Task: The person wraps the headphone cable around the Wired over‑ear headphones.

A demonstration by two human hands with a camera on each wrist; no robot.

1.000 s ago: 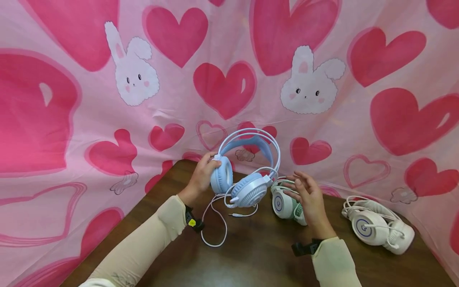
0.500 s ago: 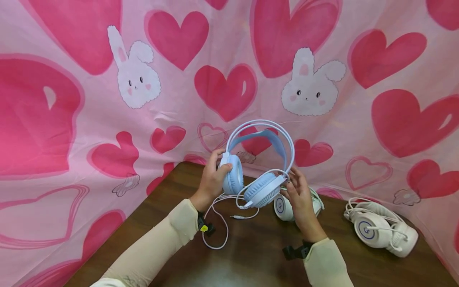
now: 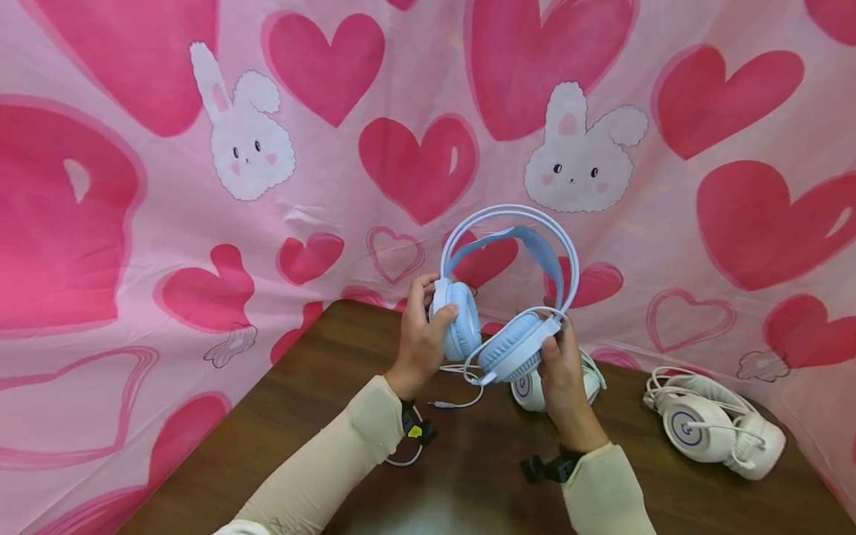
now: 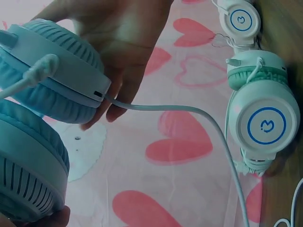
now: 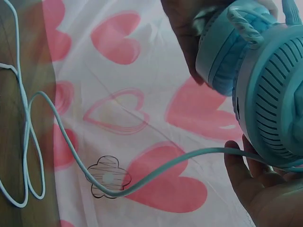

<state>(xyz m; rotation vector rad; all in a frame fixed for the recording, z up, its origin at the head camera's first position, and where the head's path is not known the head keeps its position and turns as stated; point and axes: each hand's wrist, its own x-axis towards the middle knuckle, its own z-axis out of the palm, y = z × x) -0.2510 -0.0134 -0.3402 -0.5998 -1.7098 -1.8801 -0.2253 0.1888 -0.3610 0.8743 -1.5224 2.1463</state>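
Observation:
Light blue over-ear headphones (image 3: 511, 349) are held up above the table, headband on top and ear cups hanging below. My left hand (image 3: 424, 342) grips the left ear cup, its thumb on the cushion side and its fingers behind. The other cup is held by my right hand (image 3: 565, 383), thumb in front near the headband joint; some of its fingers are hidden. A pale cable (image 5: 142, 182) runs from the headphones down to the table, and its plug (image 3: 441, 404) shows in the head view. In the left wrist view both blue ear cups (image 4: 59, 71) appear close up.
White and mint-green headphones (image 3: 528, 392) lie on the brown table (image 3: 321, 394), partly behind my right hand. Farther right are white headphones (image 3: 709, 427) with a bundled cable. A pink cloth (image 3: 334, 186) printed with hearts and rabbits hangs behind the table.
The blue headphones have moved right and slightly up with my left hand. My right hand, holding nothing a second ago, has reached the right ear cup and now grips it.

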